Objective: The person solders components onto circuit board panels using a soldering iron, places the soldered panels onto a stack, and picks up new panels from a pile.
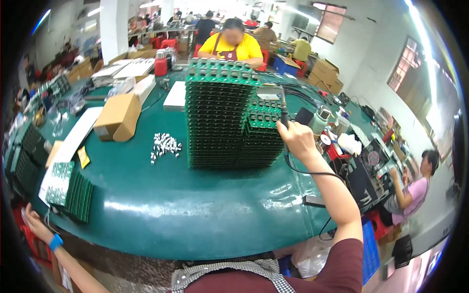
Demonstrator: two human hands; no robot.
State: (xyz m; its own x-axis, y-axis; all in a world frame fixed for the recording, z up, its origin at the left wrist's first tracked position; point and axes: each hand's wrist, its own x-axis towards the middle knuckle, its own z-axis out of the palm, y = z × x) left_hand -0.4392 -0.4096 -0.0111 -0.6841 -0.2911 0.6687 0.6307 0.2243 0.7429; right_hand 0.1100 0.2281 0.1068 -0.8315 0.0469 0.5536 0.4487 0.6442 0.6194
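My right hand (299,139) is closed round the black handle of a soldering iron (284,113). Its metal shaft points up and away, and its cable loops down past my forearm. Right beside it, a shorter stack of green circuit boards (266,119) adjoins a taller stack (215,122) at mid-table. Out past the table's left edge, my left hand (37,225) has its fingers apart, with nothing visible in them. A blue wrist strap (56,242) circles that wrist. Close to this hand, a row of upright boards (73,193) stands on the table corner.
Small white-and-black components (165,146) lie piled left of the tall stack. Behind them are an open cardboard box (117,117) and a yellow packet (83,157). A pale green bottle (320,119) stands at right. Across the table sits a person in yellow (249,49).
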